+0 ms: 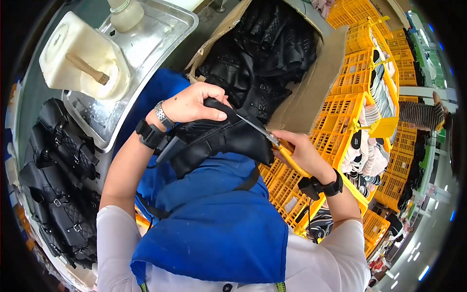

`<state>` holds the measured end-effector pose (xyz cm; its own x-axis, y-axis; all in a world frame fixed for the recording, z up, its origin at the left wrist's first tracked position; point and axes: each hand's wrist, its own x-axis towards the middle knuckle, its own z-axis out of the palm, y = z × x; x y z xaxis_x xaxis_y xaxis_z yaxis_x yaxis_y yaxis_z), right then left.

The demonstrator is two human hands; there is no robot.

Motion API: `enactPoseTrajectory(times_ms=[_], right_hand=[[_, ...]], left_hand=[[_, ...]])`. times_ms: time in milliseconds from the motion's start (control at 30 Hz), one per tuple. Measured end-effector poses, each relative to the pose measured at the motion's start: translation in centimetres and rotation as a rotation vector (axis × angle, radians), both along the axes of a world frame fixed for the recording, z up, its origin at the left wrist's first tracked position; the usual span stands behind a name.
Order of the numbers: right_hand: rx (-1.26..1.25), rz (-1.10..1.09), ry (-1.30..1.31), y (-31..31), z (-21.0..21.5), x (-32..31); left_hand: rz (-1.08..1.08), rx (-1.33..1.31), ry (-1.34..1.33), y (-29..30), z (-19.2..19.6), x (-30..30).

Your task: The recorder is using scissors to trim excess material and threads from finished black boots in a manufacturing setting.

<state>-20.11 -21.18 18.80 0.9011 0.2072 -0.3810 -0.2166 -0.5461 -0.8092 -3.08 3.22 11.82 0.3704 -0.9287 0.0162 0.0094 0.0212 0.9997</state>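
Blue apron (214,228) sits closest, boot resting above it. Left hand (194,103) clamps black boot (219,138); right hand (299,151) grips yellow-handled scissors (267,135), blades touching boot edge. Cardboard box (311,92) and yellow crates (350,107) crowd the right; metal tray (160,34) hems the left.

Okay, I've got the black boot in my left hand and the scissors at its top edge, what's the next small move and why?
Probably close the scissors: held in your right hand, their blades already touch the upper edge of the black boot, which your left hand grips steady.

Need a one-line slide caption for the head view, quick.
Left hand steadies a black boot while right hand works yellow-handled scissors at its edge.
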Motion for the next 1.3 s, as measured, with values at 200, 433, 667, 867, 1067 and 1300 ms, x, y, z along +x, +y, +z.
enactPoseTrajectory(times_ms=[200,433,667,867,1067,1300], right_hand=[[-0.054,-0.006,0.057,0.3,-0.1,-0.1],[0.078,-0.051,-0.015,0.5,-1.2,-0.4],[0.104,-0.148,0.125,1.6,0.0,-0.4],[-0.044,-0.028,-0.08,0.5,-0.9,-0.7],[-0.078,-0.006,-0.036,0.0,0.2,-0.4],[-0.071,-0.005,-0.135,0.2,-0.2,-0.5]], left_hand=[[0.006,-0.011,0.021,0.1,0.0,0.0],[-0.002,-0.014,-0.02,0.0,0.6,-0.3],[0.003,-0.022,0.001,0.1,0.6,-0.2],[-0.002,-0.032,0.009,0.2,0.4,-0.3],[0.018,-0.031,-0.008,0.3,0.5,-0.3],[0.018,-0.009,-0.018,0.5,0.7,-0.4]])
